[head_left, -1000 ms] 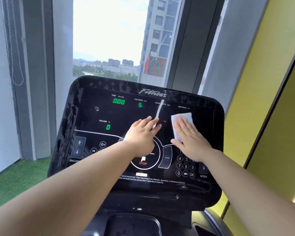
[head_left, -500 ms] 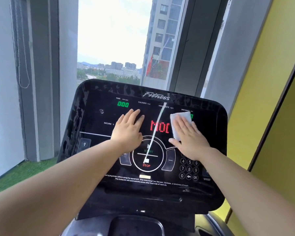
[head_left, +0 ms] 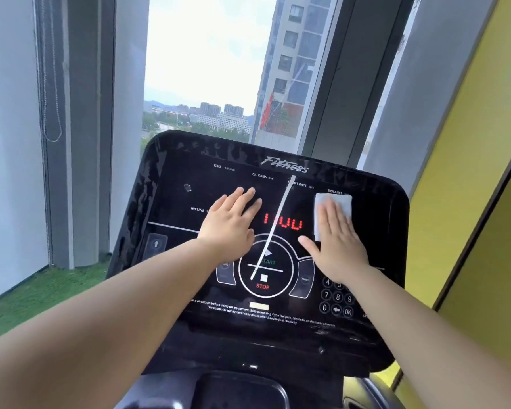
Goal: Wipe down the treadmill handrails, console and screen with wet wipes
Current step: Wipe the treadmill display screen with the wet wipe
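Note:
The black glossy treadmill console (head_left: 171, 178) fills the middle of the view, with red digits lit at its centre and a START/STOP ring below. My right hand (head_left: 337, 240) lies flat with straight fingers on a white wet wipe (head_left: 337, 202), pressing it against the upper right of the screen near the DISTANCE label. My left hand (head_left: 230, 222) rests flat on the screen left of the red digits, fingers straight, holding nothing. The handrails are out of view.
A number keypad (head_left: 337, 299) sits at the console's lower right. A window (head_left: 207, 69) with a city view is behind the console, a yellow wall (head_left: 469, 172) on the right, green turf flooring (head_left: 42, 296) on the left. A dark tray (head_left: 239, 391) lies below the console.
My left hand slid left and up across the screen, away from the centre. My right hand with the wipe shifted slightly right. The green readouts went dark and red digits appeared.

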The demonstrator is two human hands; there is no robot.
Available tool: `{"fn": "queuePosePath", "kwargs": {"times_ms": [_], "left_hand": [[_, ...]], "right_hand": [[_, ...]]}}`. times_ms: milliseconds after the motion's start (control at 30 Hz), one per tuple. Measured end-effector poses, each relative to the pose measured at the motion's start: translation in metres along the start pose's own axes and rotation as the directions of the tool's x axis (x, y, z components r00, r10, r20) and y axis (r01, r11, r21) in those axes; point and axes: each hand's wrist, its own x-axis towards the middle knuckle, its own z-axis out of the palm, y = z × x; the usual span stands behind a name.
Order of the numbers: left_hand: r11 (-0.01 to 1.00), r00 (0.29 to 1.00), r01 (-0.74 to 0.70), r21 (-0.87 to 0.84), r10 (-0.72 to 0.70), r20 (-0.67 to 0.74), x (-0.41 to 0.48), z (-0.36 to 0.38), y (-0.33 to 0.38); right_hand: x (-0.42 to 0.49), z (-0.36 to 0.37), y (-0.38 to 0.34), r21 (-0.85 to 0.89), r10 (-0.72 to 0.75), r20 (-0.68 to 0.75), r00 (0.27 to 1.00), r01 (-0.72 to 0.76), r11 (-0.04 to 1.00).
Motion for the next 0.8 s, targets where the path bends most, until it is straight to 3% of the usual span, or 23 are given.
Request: {"fn": "queuePosePath", "kwargs": {"times_ms": [167,300,433,500,567,700,800], "left_hand": [[1.000,1.000,0.016,0.008,-0.016,-0.009,-0.001,0.003,0.003],[0.999,1.000,0.016,0.038,-0.015,-0.014,-0.001,0.004,0.004],[0.999,1.000,-0.002,0.041,0.002,0.002,-0.001,0.001,0.000],[0.999,1.000,-0.018,0.040,0.017,0.018,-0.001,-0.001,-0.002],[0.999,0.999,-0.016,0.041,0.015,0.031,-0.001,-0.002,-0.002],[0.999,0.999,-0.010,0.049,0.008,0.040,0.001,0.000,0.001],[0.998,0.999,-0.011,0.057,0.009,0.035,0.000,0.002,0.001]], "right_hand": [[0.024,-0.008,-0.031,0.175,0.230,-0.005,0.973,-0.225,0.958],[0.011,0.007,-0.051,0.072,0.006,0.015,1.000,-0.007,0.997],[0.004,0.002,-0.015,-0.044,-0.209,0.082,0.975,0.213,0.976],[0.007,-0.008,0.001,-0.006,-0.157,0.068,0.985,0.158,0.987],[0.013,-0.012,0.003,0.069,-0.016,0.026,1.000,0.014,0.998],[0.030,-0.010,-0.033,0.202,0.218,-0.010,0.976,-0.212,0.956],[0.031,-0.007,-0.064,0.164,0.099,-0.019,0.995,-0.095,0.982]]}}
